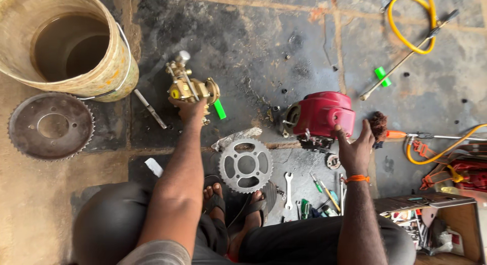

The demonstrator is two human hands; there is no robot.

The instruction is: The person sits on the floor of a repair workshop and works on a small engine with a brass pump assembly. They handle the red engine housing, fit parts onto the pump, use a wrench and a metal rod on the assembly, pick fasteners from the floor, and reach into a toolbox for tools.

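Gripping the brass pump [190,87] on the stained floor [264,47], my left hand [188,109] closed around its base, fingertips hidden beneath. My right hand [355,146], fingers spread, touched the red engine [319,113], its underside obscured.

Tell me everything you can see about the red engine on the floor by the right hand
The red engine is a small motor with a glossy red housing, probably plastic, over dark, greasy metal parts. A round dark metal end faces left, and more metal shows under the cover. It sits on the oil-stained stone floor, right of the brass pump and above the spanners. The right hand rests open with fingertips on its lower right edge. A dark brush head lies just beside it.
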